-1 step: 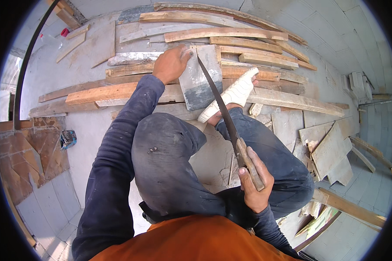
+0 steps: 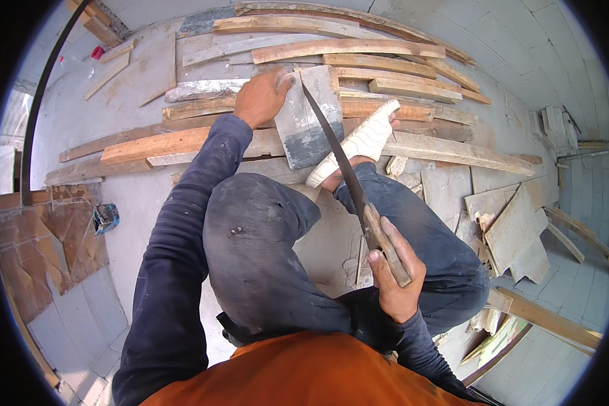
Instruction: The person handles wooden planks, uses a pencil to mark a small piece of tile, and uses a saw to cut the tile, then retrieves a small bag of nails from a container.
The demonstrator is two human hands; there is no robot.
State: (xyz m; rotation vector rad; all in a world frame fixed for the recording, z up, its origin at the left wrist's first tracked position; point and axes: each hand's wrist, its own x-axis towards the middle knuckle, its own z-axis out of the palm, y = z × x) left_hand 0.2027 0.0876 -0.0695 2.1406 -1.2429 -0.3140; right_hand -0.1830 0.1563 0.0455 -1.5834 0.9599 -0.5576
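Note:
A flat board [image 2: 303,132], stained grey and dark, lies across several wooden planks in front of me. My left hand [image 2: 262,96] presses on its upper left edge, thumb near the top, fingers closed around the edge. In my right hand [image 2: 400,284] is a handsaw [image 2: 350,177], its wooden handle wrapped by my fingers. The long toothed blade runs slantwise up and left, and its tip rests at the board's top edge, close to my left thumb. Beside the board, a white sandal [image 2: 369,139] on my right foot stands on the planks, partly behind the blade.
Many loose planks [image 2: 348,51] lie side by side across the floor. Broken flat panels [image 2: 517,233] are piled at the right, near a wooden beam [image 2: 545,318]. Brown sheets [image 2: 44,240] and a small dark container [image 2: 105,217] are at the left. A block wall [image 2: 501,47] rises behind.

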